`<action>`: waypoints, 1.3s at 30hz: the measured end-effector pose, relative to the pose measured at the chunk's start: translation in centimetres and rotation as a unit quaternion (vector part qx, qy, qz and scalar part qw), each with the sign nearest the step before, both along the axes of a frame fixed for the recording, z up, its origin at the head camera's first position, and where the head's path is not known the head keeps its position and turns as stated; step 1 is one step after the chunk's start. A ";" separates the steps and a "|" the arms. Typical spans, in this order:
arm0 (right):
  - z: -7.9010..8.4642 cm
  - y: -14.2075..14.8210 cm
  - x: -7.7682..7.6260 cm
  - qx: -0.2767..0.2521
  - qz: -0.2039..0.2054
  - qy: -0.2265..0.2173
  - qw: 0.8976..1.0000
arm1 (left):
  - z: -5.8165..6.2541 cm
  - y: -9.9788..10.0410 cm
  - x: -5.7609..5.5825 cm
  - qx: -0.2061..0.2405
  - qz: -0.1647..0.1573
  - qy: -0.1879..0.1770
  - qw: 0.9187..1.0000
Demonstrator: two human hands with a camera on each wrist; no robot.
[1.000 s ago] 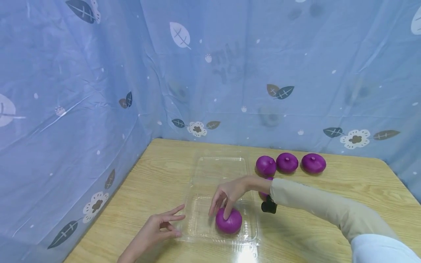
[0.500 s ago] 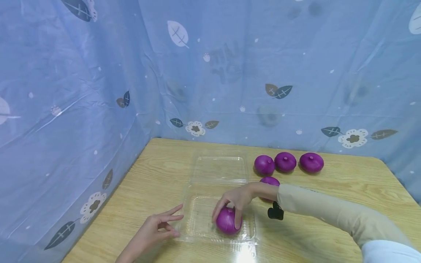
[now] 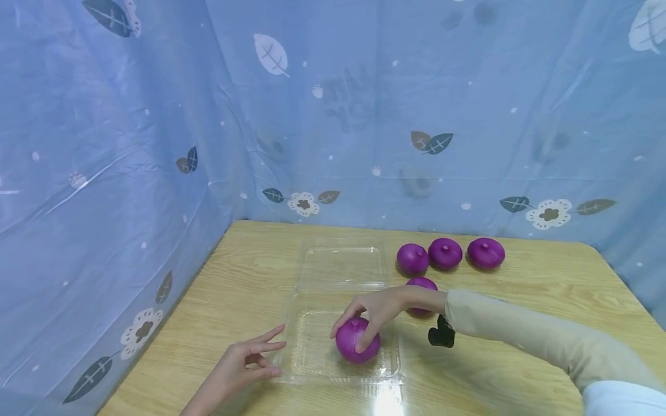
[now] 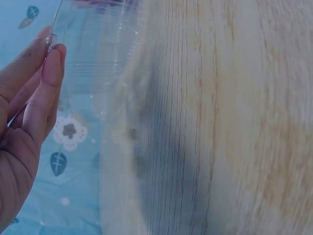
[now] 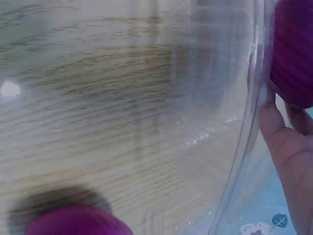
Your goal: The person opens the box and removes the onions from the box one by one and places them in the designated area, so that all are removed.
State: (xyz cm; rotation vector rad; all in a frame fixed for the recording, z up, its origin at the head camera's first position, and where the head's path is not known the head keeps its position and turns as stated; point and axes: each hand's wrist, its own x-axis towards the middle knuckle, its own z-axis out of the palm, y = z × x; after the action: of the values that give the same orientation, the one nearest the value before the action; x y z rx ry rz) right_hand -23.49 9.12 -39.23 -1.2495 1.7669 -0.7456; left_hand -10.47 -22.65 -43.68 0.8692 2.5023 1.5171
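Note:
A clear plastic clamshell container (image 3: 312, 342) lies opened out on the table, its lid (image 3: 340, 266) folded back toward the far side. Over its base, my right hand (image 3: 378, 307) grips a purple onion (image 3: 347, 345), thumb on one side and fingers on the other. In the right wrist view the same onion (image 5: 293, 54) shows at the right edge, beyond the clear wall. My left hand (image 3: 240, 365) is at the container's near left corner. The left wrist view shows that hand (image 4: 29, 93) pinching the clear rim between thumb and fingers.
Behind the right wrist sits another purple onion (image 3: 422, 283), partly covered by the arm. Farther back stand three more: a left onion (image 3: 413, 259), a middle onion (image 3: 445, 254) and a right onion (image 3: 486, 253). A patterned blue curtain (image 3: 354, 144) borders the wooden table (image 3: 520, 312).
My right fingers have gone from touching the onion's top to a wider grip around its sides. The onion sits slightly higher in view. My left hand stays at the container's corner.

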 end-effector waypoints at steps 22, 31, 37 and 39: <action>2.2 3.9 2.6 -0.121 -0.071 0.017 0.990 | 0.0 0.1 -0.1 0.000 0.003 -0.009 1.000; 1.8 5.8 3.1 -0.157 -0.113 0.073 0.978 | -0.2 -0.1 -0.1 0.006 -0.002 0.010 1.000; 1.7 7.1 3.6 -0.156 -0.167 0.069 0.971 | -0.1 0.0 -0.1 -0.004 0.007 0.003 1.000; 1.6 7.5 3.9 -0.164 -0.171 0.073 0.969 | -0.1 0.0 -0.1 -0.006 0.006 0.006 1.000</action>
State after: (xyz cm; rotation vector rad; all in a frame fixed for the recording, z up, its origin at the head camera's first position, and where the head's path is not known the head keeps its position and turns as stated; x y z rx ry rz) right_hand -19.64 16.59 -37.65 -1.2495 2.0703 -1.2091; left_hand -10.55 -22.61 -43.81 0.8672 2.5266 1.5035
